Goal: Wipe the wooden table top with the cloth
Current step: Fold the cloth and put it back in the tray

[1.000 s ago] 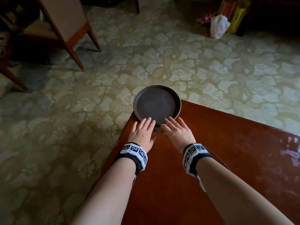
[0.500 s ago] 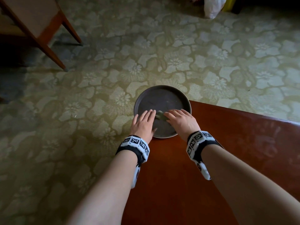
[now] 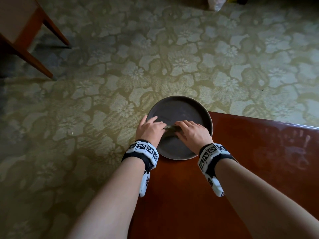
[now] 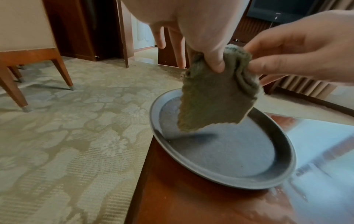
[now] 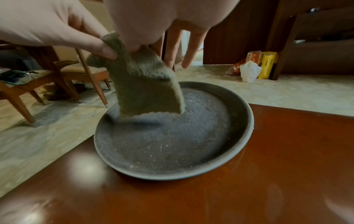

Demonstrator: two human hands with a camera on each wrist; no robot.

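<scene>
A small olive-green cloth [image 3: 170, 129] hangs over a dark round tray [image 3: 209, 121] at the corner of the glossy red-brown wooden table [image 3: 241, 169]. My left hand [image 3: 155, 128] pinches the cloth's left top edge between thumb and fingers. My right hand [image 3: 186, 129] pinches its right top edge. In the left wrist view the cloth [image 4: 212, 98] dangles with its lower edge just above the tray floor [image 4: 229, 151]. The right wrist view shows the same cloth [image 5: 147, 87] above the speckled tray [image 5: 247, 121].
The tray overhangs the table's corner above a floral carpet [image 3: 103, 83]. A wooden chair [image 3: 25, 40] stands at the far left. A white bag [image 5: 250, 71] and yellow packets [image 5: 267, 63] lie on the floor by dark furniture. Smudges mark the table's right part [image 3: 284, 144].
Both hands moved forward from the table edge to above the tray. The cloth, earlier low between them, now hangs pinched by both hands. The head view has tilted down.
</scene>
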